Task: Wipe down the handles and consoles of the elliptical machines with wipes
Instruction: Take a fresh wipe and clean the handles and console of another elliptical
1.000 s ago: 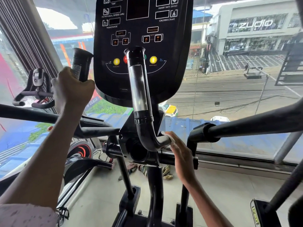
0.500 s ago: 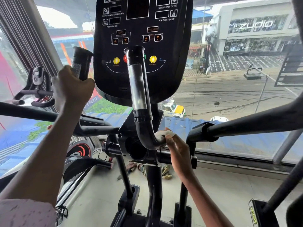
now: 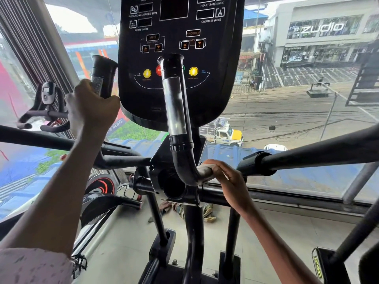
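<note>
Nearest the camera, at seven o'clock, a pale speckled sleeve [image 3: 30, 265] leads up the left arm, and at five o'clock the bare right forearm reaches in. The right hand [image 3: 229, 181] sits just right of centre, fingers curled over the top of a crumpled grey-white wipe [image 3: 206, 168], pressing it onto the horizontal end of the curved black handlebar with its chrome sensor band [image 3: 175, 111]. So the wipe lies wrapped on that bar's lower bend, under the fingers, right where the tube turns sideways. The bar itself rises upright from there toward twelve o'clock, crossing in front of the console.

Over at ten o'clock, the left hand [image 3: 92, 105] is clenched round the matching black left handgrip with the flared top [image 3: 102, 74], knuckles toward us, grip post standing clear above the fist.

Behind both, at twelve o'clock, hangs the glossy black console panel [image 3: 215, 64], showing two yellow round buttons [image 3: 193, 71] and a red one partly hidden by the bar. Long black swing arms [image 3: 317, 150] stretch out toward three and nine o'clock. Down at six o'clock, the machine's black post meets the grey floor [image 3: 256, 232], some cloth bundled beside it.

Farther off, at nine o'clock, stands an exercise bike with a black-and-red flywheel [image 3: 100, 185]. Beyond the glass window [image 3: 287, 111]: a street and a white truck [image 3: 222, 133].
</note>
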